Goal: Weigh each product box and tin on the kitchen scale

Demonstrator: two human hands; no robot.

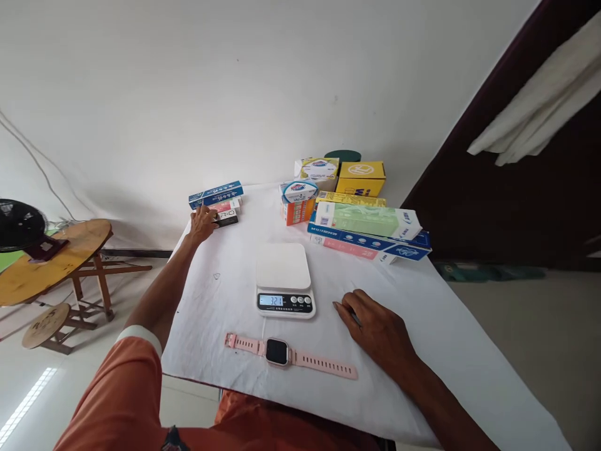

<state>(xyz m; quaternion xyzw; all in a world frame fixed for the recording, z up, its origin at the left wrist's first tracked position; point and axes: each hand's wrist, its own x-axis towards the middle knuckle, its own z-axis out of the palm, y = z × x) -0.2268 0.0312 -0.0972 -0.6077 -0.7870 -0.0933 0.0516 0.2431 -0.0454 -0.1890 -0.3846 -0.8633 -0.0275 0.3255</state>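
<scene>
Black box [227,217] sits at far-left of table [211,313], touching left hand [201,224] fingertips. Nearest edge: pink watch [277,351] lying flat, strap running left-right. Just right of it, right hand [375,329] palm down on the cloth, fingers loosely stretched, gripping nothing seen. Beyond the watch, scale [284,279], pan bare, display lit. Farther left, left hand at full reach, fingers spread and not clamped. Black box lies to their right, long axis left-right, under pink box [225,205] and blue box [216,193]. Left hand far nearer than right. Carton pile [366,228] at far right.
</scene>
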